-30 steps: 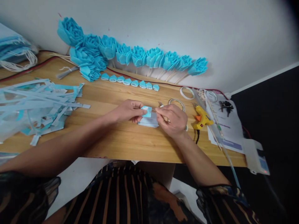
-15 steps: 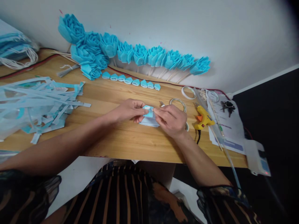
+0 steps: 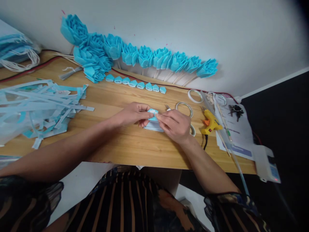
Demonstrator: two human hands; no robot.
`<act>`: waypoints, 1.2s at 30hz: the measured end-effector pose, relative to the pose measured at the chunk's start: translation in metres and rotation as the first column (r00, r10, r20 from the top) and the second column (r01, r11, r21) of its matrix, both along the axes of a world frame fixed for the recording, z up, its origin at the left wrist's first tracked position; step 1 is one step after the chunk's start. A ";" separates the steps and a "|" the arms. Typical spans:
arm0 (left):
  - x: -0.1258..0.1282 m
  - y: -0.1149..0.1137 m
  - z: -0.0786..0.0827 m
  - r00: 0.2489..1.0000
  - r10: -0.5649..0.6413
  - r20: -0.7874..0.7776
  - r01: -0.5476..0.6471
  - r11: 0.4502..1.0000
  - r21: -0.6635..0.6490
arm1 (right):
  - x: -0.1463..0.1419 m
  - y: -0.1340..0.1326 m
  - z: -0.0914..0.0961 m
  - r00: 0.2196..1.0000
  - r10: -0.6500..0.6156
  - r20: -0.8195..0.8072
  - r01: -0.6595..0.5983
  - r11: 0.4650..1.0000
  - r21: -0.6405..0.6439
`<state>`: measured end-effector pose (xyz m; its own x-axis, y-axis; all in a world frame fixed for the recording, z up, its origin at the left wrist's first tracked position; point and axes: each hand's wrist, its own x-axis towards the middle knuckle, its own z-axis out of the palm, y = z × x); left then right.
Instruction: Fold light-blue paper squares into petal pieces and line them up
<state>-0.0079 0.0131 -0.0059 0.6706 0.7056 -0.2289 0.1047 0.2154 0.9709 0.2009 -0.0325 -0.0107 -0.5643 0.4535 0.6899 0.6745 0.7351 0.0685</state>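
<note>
A small folded piece of blue fabric [image 3: 153, 111] is pinched between my two hands above the table. My left hand [image 3: 137, 113] grips its left side, thumb on top. My right hand [image 3: 175, 124] has thumb and fingertips closed on its right edge; whether a small strip is also in them is too small to tell. Just below lies a stack of pale blue pieces [image 3: 154, 126], partly covered by the hands. Toward the back, a row of folded blue petals [image 3: 132, 83] lies in front of blue fabric flowers [image 3: 145, 56] on sticks, which lean against the wall.
Rolls of tape [image 3: 184, 109] and a yellow glue gun [image 3: 210, 122] lie to the right, near keys [image 3: 236, 112] on papers. Pale cut strips [image 3: 45, 103] are heaped at the left. A power adapter [image 3: 266, 164] sits at the right table edge, with a cable along the wall.
My right hand has shifted slightly left, its fingertips now pressing over the right side of the blue piece. My left hand stays in place.
</note>
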 end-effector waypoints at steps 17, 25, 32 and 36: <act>-0.003 0.004 -0.010 0.999 0.045 -0.009 -0.044 0.998 0.045 | 0.002 0.003 -0.001 0.997 0.081 -0.002 -0.080 0.982 -0.170; -0.003 0.004 -0.007 0.997 0.013 -0.074 0.000 0.986 0.167 | 0.001 0.003 0.003 0.921 -0.104 -0.375 -0.107 0.859 -0.500; -0.002 -0.003 -0.002 0.994 -0.018 -0.109 0.046 0.965 0.260 | -0.007 0.002 -0.001 0.889 -0.202 -0.410 -0.185 0.660 -0.728; -0.003 -0.001 0.001 0.996 -0.021 -0.082 0.041 0.969 0.243 | -0.008 0.003 -0.003 0.851 -0.240 -0.467 -0.220 0.645 -0.732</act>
